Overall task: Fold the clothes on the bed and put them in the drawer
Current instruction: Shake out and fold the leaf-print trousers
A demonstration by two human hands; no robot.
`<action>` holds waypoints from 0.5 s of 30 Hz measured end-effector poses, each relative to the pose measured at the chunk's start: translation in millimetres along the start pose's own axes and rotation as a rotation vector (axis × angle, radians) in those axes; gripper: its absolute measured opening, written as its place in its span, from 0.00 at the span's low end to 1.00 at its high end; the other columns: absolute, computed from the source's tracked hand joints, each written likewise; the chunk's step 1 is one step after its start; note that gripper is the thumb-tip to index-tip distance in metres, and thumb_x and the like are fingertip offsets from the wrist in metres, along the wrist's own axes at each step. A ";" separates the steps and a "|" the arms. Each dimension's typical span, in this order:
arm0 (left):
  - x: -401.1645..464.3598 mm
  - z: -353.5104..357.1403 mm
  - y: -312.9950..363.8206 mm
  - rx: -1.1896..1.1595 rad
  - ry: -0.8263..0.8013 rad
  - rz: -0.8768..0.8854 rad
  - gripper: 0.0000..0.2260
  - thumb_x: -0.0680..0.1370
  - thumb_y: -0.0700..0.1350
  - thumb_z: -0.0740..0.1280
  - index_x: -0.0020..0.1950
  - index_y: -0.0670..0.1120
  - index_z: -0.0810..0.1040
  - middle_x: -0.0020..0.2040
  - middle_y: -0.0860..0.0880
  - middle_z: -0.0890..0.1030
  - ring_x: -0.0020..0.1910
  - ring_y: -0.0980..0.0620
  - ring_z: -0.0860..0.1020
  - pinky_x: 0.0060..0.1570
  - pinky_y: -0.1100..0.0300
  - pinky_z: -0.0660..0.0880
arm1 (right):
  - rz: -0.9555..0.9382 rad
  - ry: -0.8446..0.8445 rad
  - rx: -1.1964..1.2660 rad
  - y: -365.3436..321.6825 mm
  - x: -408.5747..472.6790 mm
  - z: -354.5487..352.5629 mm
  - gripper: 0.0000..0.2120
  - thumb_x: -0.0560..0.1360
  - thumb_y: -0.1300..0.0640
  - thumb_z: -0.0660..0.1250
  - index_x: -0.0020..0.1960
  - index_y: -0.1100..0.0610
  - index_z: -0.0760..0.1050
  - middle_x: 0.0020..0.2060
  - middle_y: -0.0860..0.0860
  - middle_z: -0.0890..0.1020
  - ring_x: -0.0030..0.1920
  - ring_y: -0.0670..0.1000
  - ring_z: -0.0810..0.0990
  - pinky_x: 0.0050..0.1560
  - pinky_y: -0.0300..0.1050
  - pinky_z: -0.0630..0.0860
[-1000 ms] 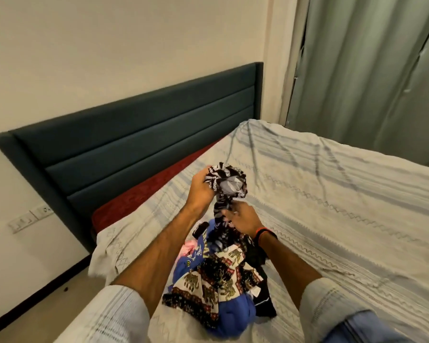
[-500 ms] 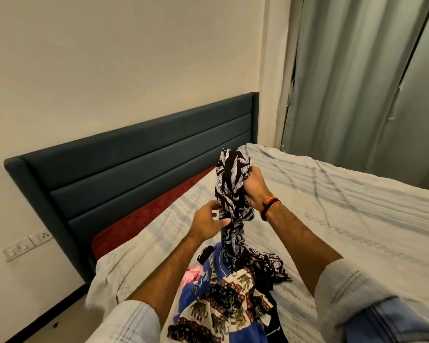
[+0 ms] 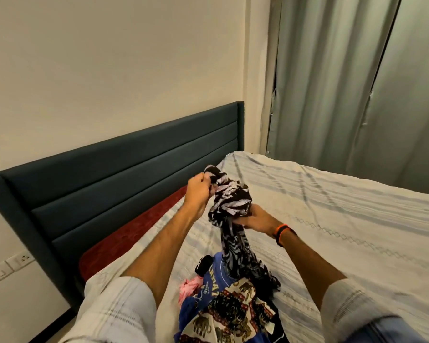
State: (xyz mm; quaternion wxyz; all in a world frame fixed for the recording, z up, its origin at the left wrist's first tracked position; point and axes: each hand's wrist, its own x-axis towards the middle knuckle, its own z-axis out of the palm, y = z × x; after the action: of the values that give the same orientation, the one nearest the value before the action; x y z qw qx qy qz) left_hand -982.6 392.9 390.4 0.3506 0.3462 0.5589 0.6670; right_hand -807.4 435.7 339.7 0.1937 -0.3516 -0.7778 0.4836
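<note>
Seen from the head camera, left to right, all placed relative to the bed (image 3: 332, 219) with its pale striped sheet.

Left of the bed: wall sockets (image 3: 8, 266), low on the cream wall. At the head of the bed: dark teal padded headboard (image 3: 124, 184), with a strip of red mattress (image 3: 139, 231) uncovered just below it.

Above the bed, near its headboard side: left hand (image 3: 199, 191), raised, fingers curled and pinching the top end of a black-and-white zebra-print garment (image 3: 229, 206). Garment lifted off the sheet, bunched between the two hands, its lower part hanging down to the clothes pile (image 3: 223, 308) at the near edge of the bed. In that pile: a pink piece (image 3: 188, 287), a blue garment with lettering (image 3: 213, 278), an elephant-print cloth (image 3: 233, 308).

Slightly lower over the bed: right hand (image 3: 256, 220), closed round the middle of the same zebra-print garment; orange and black wristband (image 3: 281, 232) on that wrist.

Beyond the far side of the bed: grey-green curtains (image 3: 357, 82), hanging closed.
</note>
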 end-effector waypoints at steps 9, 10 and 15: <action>1.6 0.2 68.0 -0.202 -0.132 0.037 0.09 0.79 0.30 0.62 0.43 0.40 0.76 0.38 0.45 0.80 0.39 0.51 0.80 0.42 0.62 0.79 | -0.103 0.156 -0.174 -13.7 2.0 5.8 0.26 0.77 0.46 0.66 0.63 0.67 0.76 0.59 0.60 0.80 0.59 0.59 0.78 0.62 0.58 0.74; 1.8 -6.4 59.5 0.001 -0.146 0.053 0.08 0.76 0.29 0.65 0.41 0.41 0.76 0.39 0.44 0.79 0.40 0.48 0.78 0.41 0.59 0.77 | -0.106 0.176 -0.082 -23.1 -0.7 5.7 0.18 0.80 0.56 0.64 0.61 0.70 0.76 0.58 0.61 0.80 0.57 0.58 0.79 0.61 0.59 0.73; -25.1 -38.0 4.6 0.568 -0.342 -0.196 0.04 0.78 0.44 0.70 0.48 0.46 0.77 0.48 0.47 0.81 0.48 0.51 0.79 0.47 0.55 0.73 | -0.026 0.190 0.501 -41.2 7.0 4.8 0.16 0.83 0.54 0.59 0.55 0.63 0.80 0.49 0.58 0.81 0.43 0.53 0.80 0.44 0.49 0.78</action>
State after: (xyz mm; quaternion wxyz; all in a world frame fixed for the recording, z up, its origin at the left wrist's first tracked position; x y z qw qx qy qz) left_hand -1002.5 351.7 388.1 0.3913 0.4814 0.6859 0.3804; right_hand -830.0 426.1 373.8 0.3531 -0.3263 -0.6168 0.6232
